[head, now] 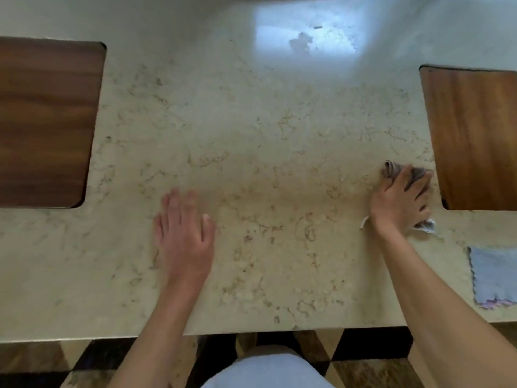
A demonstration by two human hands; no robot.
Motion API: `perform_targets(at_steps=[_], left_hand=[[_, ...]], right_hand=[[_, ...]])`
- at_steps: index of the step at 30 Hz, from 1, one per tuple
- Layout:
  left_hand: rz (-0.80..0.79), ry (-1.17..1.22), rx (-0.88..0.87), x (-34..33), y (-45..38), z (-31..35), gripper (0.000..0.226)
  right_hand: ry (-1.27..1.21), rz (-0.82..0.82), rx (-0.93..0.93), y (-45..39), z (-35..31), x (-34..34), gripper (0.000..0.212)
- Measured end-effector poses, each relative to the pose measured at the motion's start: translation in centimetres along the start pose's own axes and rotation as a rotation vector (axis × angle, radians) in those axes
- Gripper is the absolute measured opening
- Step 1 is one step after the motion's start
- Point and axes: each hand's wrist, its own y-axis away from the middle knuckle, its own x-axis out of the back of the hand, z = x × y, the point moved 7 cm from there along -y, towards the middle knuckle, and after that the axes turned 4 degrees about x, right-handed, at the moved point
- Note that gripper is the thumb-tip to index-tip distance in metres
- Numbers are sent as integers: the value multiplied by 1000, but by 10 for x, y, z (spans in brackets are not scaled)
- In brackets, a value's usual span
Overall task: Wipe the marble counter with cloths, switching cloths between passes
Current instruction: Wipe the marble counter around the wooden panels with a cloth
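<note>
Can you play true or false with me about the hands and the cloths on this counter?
1. The right hand presses a grey cloth on the marble counter. True.
2. The left hand holds a cloth. False: it lies flat and empty on the counter.
3. A blue cloth lies near the right edge. True.
4. The blue cloth is under the right hand. False: it lies apart, untouched.

bare forearms (no sleeves); pale-blue garment [268, 371]
</note>
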Motion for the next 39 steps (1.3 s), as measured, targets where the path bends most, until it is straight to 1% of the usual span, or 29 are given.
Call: perform_targets(at_steps=[2, 5, 8, 11, 13, 14, 15, 16, 17, 18, 20, 22, 23, 25, 26, 27, 28, 29, 30, 32, 34, 35, 37, 39], left_hand=[[37, -36, 102, 26, 0, -54, 59], [47, -104, 181, 51, 13, -109, 61], [34, -156, 226, 58, 22, -146, 61], [26, -208, 220, 56, 23, -159, 60], [27, -244, 202, 53, 22, -158, 61], [27, -249, 200, 52, 22, -158, 62], [30, -247, 196, 52, 22, -158, 62], [36, -244, 189, 52, 23, -157, 62], [44, -241, 182, 53, 23, -158, 61], [48, -236, 175, 53, 23, -158, 61], [47, -221, 169, 53, 23, -158, 61], [43, -198, 166, 52, 23, -158, 60], [38, -190, 163, 51, 23, -158, 61], [32, -188, 154, 50, 24, -156, 61], [33, -192, 152, 50, 24, -155, 60], [34, -195, 152, 50, 24, -154, 60], [36, -190, 156, 51, 25, -153, 59], [39, -170, 161, 52, 24, -152, 58], [39, -137, 157, 55, 23, -148, 57], [18, -49, 86, 57, 11, -129, 51], [-2, 26, -71, 56, -18, -91, 50], [-4, 46, -174, 54, -36, -67, 49], [-68, 24, -377, 40, -76, -16, 52], [-185, -129, -561, 15, -111, 29, 56]], right_hand=[[-6, -30, 47, 16, -36, -6, 56], [-3, -96, 194, 63, -119, -24, 57], [-6, -145, 415, 134, -214, -43, 57], [-47, -260, 659, 220, -296, -64, 56], [-62, -333, 891, 275, -328, -73, 55], [-67, -353, 989, 293, -333, -77, 54], [-76, -345, 1050, 301, -332, -78, 52], [-97, -318, 1073, 297, -327, -76, 51], [-113, -292, 1055, 282, -316, -72, 50], [-110, -272, 984, 258, -299, -68, 49], [-66, -189, 723, 188, -236, -54, 49], [-48, -52, 425, 118, -143, -30, 50], [-55, 6, 274, 92, -93, -17, 53], [-82, 50, -2, 72, -17, 3, 57], [-77, 54, -89, 74, 0, 6, 56], [-63, 56, -135, 79, 3, 5, 55], [-50, 62, -137, 88, -7, 2, 55], [-41, 68, -94, 98, -30, -3, 56], [-33, 48, -6, 113, -60, -12, 55], [-7, -27, 274, 158, -130, -33, 54], [-15, -45, 587, 225, -192, -50, 54], [-47, -60, 709, 261, -213, -57, 54], [-114, -151, 866, 320, -238, -64, 51], [-186, -214, 981, 350, -241, -68, 46]])
